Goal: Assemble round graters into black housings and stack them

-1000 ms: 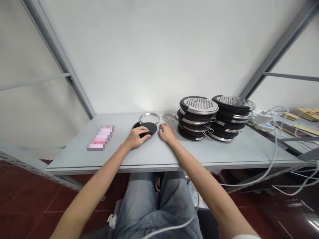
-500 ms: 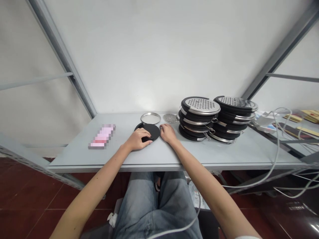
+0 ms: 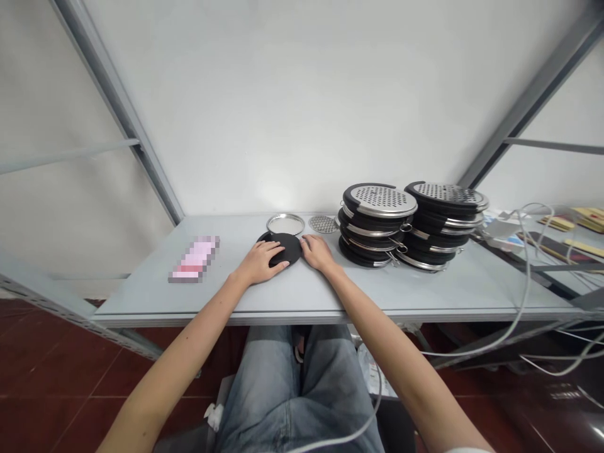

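Observation:
A flat black round disc (image 3: 289,246) lies on the table between my hands. My left hand (image 3: 262,261) rests over its left part with fingers stretched out and a little apart, the thumb along the near side. At the disc's right edge is my right hand (image 3: 317,251), its fingers together and curved against the rim; the fingertips are partly hidden. Just behind the disc lies a shiny metal ring-rimmed plate (image 3: 285,224). To its right a perforated metal disc (image 3: 323,224) lies flat.
Two stacks of black-and-metal round pieces with perforated tops, a left stack (image 3: 377,226) and a right stack (image 3: 443,226), stand to the right. A blurred-out pink phone-like object (image 3: 194,259) lies at left. A white cable (image 3: 521,302) hangs over the table's right side.
My left hand's fingers have straightened and spread over the disc, where they were more curled before. My right hand has shifted slightly left, against the disc's edge.

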Available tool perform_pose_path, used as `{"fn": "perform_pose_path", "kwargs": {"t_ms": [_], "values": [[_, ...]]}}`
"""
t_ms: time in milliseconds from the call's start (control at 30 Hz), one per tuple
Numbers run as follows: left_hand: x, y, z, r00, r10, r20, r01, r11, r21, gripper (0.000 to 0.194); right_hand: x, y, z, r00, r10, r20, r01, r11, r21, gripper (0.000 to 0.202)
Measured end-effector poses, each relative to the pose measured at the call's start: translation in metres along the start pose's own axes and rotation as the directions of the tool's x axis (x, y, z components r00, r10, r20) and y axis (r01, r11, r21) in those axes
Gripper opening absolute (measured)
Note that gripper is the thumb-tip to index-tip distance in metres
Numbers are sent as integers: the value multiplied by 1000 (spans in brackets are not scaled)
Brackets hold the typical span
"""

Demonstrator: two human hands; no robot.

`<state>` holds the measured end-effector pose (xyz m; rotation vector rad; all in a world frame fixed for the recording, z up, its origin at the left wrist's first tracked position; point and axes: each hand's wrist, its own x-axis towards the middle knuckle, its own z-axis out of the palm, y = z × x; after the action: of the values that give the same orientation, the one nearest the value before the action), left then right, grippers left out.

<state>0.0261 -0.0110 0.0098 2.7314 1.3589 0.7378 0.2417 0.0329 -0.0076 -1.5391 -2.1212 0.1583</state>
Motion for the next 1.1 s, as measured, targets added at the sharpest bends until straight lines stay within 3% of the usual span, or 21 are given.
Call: {"fn": "perform_pose_path", "kwargs": {"t_ms": [300,467,667,900,1100], "values": [[-4,-14,-2,1000,12,-13,-13,999,-51,47,-4,-4,-2,978,-198,69,200,979,-36,51],[-6,-19,-3,1000,24,-2,-24,997,-77,45,-4,-4,-2,975,-185,120,189,982,-21,52],[-5,-14,-4,999,43,0,-43,997,-64,40,-2,-3,-1,979,-197,56,196,980,18,49],[-4,-17,-5,999,-30,-40,29,999,-25,40,-2,-3,-2,988,-152,38,152,988,-1,47],[-9,-32,-6,977,-142,-157,148,989,28,32,-4,-9,-2,964,-241,112,249,966,-64,57]]}}
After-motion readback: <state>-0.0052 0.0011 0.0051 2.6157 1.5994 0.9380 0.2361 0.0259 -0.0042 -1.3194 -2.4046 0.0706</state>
